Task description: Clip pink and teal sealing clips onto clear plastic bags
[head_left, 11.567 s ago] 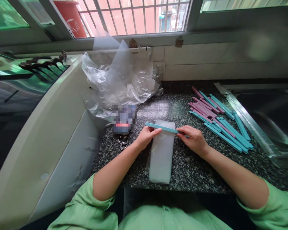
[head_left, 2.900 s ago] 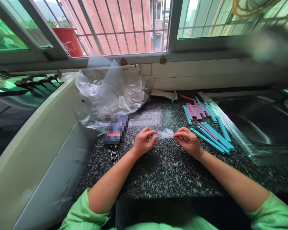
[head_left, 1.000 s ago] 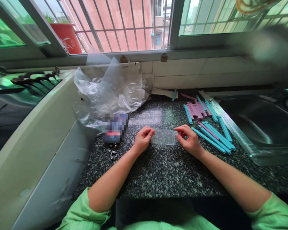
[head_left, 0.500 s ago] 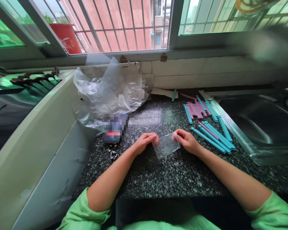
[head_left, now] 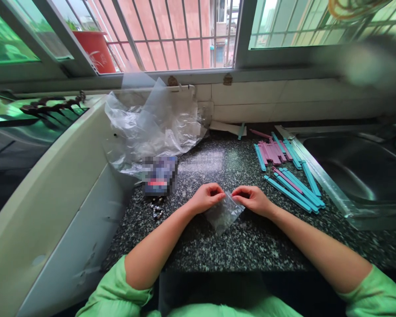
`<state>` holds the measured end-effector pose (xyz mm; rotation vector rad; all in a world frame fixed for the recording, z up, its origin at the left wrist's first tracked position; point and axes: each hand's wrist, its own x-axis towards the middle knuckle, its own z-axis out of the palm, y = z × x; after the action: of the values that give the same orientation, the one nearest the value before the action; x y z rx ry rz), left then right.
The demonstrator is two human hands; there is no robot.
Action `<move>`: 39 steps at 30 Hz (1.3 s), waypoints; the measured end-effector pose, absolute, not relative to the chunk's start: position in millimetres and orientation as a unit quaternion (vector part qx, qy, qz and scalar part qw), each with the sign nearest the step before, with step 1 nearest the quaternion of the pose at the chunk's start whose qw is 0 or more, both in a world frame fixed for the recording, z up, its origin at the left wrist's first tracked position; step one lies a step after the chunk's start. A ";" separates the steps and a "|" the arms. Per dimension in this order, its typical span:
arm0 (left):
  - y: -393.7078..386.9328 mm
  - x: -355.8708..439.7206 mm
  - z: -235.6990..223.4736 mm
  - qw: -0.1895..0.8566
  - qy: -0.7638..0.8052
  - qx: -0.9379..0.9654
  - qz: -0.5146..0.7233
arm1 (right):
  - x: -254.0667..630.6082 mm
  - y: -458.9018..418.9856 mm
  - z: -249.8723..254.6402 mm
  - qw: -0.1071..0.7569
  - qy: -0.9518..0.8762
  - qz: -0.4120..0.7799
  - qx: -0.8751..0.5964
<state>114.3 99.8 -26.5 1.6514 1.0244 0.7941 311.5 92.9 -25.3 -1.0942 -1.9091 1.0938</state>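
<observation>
A small clear plastic bag (head_left: 225,215) hangs between my two hands, just over the speckled dark countertop (head_left: 247,251). My left hand (head_left: 207,198) pinches its top edge from the left, and my right hand (head_left: 252,200) pinches the same edge close by on the right. To the right of my right hand lie long turquoise strips (head_left: 288,193) with a pink strip among them. Behind these is a pile of pink strips (head_left: 272,152) flanked by more turquoise ones. Small shiny beads or metal bits (head_left: 157,209) lie left of my left hand.
A blurred-out dark packet or device (head_left: 160,176) rests at the left, before a large crumpled clear plastic sheet (head_left: 155,127). A steel sink (head_left: 346,215) bounds the counter on the right. On the left stands a pale raised panel (head_left: 69,145). Barred windows line the back.
My hands have come closer together along the bag's top edge. The bag, held taut before, is now slack and creased. The whole view has shifted slightly.
</observation>
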 end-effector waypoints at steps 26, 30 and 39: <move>101.0 114.6 -26.1 0.472 0.440 0.633 0.427 | 313.7 93.6 -22.1 0.346 -0.696 0.439 -0.450; 101.3 114.8 -26.7 0.456 0.433 0.646 0.433 | 313.8 93.9 -23.1 0.345 -0.703 0.428 -0.452; 101.7 114.2 -28.2 0.441 0.438 0.656 0.429 | 314.7 93.5 -24.3 0.354 -0.711 0.404 -0.454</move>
<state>114.2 101.7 -28.2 1.6293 1.0866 1.0648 314.7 93.5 -24.3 -1.1744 -1.8375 1.0440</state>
